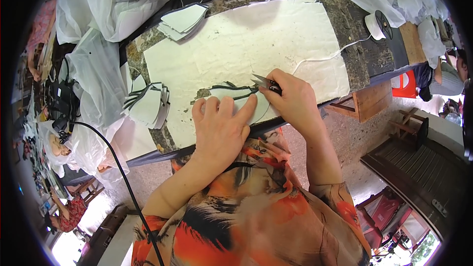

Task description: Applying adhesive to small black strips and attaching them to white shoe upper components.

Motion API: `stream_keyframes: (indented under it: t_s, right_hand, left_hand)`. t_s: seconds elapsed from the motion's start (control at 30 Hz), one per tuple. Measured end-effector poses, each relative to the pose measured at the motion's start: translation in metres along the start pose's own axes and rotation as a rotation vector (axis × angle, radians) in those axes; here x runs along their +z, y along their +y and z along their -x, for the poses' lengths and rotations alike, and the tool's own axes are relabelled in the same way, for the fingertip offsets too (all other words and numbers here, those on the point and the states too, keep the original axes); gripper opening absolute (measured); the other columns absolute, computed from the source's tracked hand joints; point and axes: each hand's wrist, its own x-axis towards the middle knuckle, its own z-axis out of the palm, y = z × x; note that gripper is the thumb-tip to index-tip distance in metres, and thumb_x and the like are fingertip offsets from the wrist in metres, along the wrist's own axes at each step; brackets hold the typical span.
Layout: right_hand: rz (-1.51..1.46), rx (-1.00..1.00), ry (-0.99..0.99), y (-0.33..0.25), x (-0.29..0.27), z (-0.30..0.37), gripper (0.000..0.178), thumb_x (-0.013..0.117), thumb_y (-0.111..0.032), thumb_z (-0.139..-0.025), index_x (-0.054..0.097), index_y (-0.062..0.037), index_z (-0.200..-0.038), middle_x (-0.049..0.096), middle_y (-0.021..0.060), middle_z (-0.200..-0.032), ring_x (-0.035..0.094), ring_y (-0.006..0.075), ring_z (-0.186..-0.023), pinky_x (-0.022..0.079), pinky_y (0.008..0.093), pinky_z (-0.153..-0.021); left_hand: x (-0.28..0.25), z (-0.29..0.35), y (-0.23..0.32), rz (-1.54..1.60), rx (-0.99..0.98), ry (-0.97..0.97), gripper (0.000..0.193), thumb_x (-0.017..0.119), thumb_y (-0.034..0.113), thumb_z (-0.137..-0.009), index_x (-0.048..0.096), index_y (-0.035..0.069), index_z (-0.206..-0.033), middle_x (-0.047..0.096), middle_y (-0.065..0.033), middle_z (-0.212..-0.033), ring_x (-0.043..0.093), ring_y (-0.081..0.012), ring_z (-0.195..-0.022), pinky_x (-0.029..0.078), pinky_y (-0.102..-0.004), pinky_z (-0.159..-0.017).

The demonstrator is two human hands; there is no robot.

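My left hand (219, 125) lies with its fingers spread on a white, curved cut piece with black edging (259, 110), pressing it against the pale sheet (236, 44) on the table. In my right hand (296, 97) is a small pair of scissors (265, 83) with black handles. Their blades point left, slightly apart, just above the black edging and close to my left fingertips. My fingers hide part of the piece. A white cord (320, 60) runs from beside my right hand to a white spool (377, 25) at the far right.
Left of my hands sits a fanned stack of black-edged white pieces (150, 106); another stack (182, 20) is at the far left. Clear plastic sheeting (96, 61) lines the back and left. A black cable (116, 155) passes my left arm. A wooden stool (362, 106) stands at right.
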Motion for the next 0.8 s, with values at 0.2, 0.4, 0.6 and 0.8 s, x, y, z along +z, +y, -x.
stream_keyframes:
  t_s: [0.2, 0.4, 0.6, 0.8]
  right_hand:
    - [0.035, -0.025, 0.036, -0.002, 0.003, 0.002, 0.024, 0.073, -0.028, -0.089, 0.064, -0.0070, -0.095, 0.069, 0.0129, -0.086, 0.067, 0.0362, -0.077, 0.051, 0.0435, -0.066]
    - [0.080, -0.045, 0.038, 0.000, 0.004, 0.001, 0.029, 0.074, -0.032, -0.089, 0.061, -0.0076, -0.096, 0.069, 0.0107, -0.088, 0.068, 0.0358, -0.079, 0.052, 0.0455, -0.065]
    - [0.028, -0.021, 0.036, 0.003, 0.005, 0.003, 0.028, 0.073, -0.033, -0.090, 0.063, -0.0075, -0.099, 0.068, 0.0115, -0.088, 0.068, 0.0353, -0.081, 0.052, 0.0448, -0.068]
    - [-0.218, 0.021, -0.136, 0.004, -0.014, 0.003, 0.027, 0.073, -0.023, -0.089, 0.068, -0.0016, -0.103, 0.066, 0.0128, -0.084, 0.061, 0.0225, -0.073, 0.049, 0.0341, -0.069]
  left_hand:
    - [0.002, -0.002, 0.004, -0.045, -0.005, 0.004, 0.061, 0.070, 0.016, -0.080, 0.063, 0.028, -0.139, 0.049, -0.0089, -0.099, 0.051, -0.0314, -0.104, 0.032, -0.0590, -0.112]
    - [0.007, -0.001, 0.001, -0.029, 0.007, 0.037, 0.058, 0.068, 0.015, -0.080, 0.064, 0.023, -0.137, 0.048, -0.0096, -0.098, 0.050, -0.0318, -0.103, 0.035, -0.0552, -0.108]
    - [0.011, 0.003, -0.011, 0.260, -0.079, 0.097, 0.051, 0.074, 0.020, -0.083, 0.066, 0.011, -0.132, 0.051, -0.0103, -0.106, 0.048, -0.0307, -0.102, 0.037, -0.0462, -0.099]
    - [0.018, 0.006, -0.014, 0.251, -0.064, 0.161, 0.050, 0.078, 0.024, -0.083, 0.065, 0.010, -0.130, 0.053, -0.0108, -0.117, 0.049, -0.0313, -0.111, 0.035, -0.0459, -0.102]
